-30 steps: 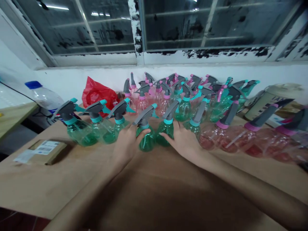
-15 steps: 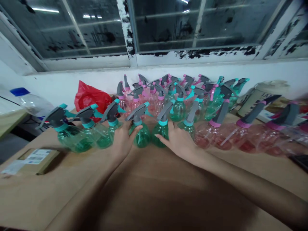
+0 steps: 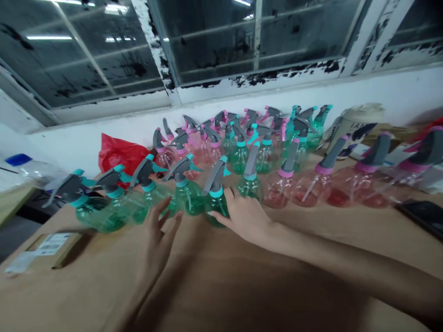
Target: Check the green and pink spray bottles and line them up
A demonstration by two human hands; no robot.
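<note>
My right hand [image 3: 245,214] is closed around the body of a green spray bottle [image 3: 217,203] with a teal collar and grey trigger head. My left hand [image 3: 161,228] is off the bottles, fingers apart and holding nothing, just in front of the front row. Nearest to it stand a green spray bottle [image 3: 189,196] and another green spray bottle [image 3: 148,198] to its left. A clear green spray bottle [image 3: 249,184] is behind my right hand. Pink spray bottles [image 3: 278,189] continue the row to the right, all upright.
More pink and green spray bottles [image 3: 240,154] crowd the back by the wall. A red plastic bag [image 3: 121,154], a cardboard box [image 3: 51,251] and a blue-capped bottle [image 3: 32,170] are at left. A printed bag [image 3: 356,124] and a dark phone [image 3: 422,216] are at right.
My left hand has let go of its green spray bottle and drawn back toward me. My right hand keeps its grip on its bottle, which is now nearer me. The view has tilted and shifted right.
</note>
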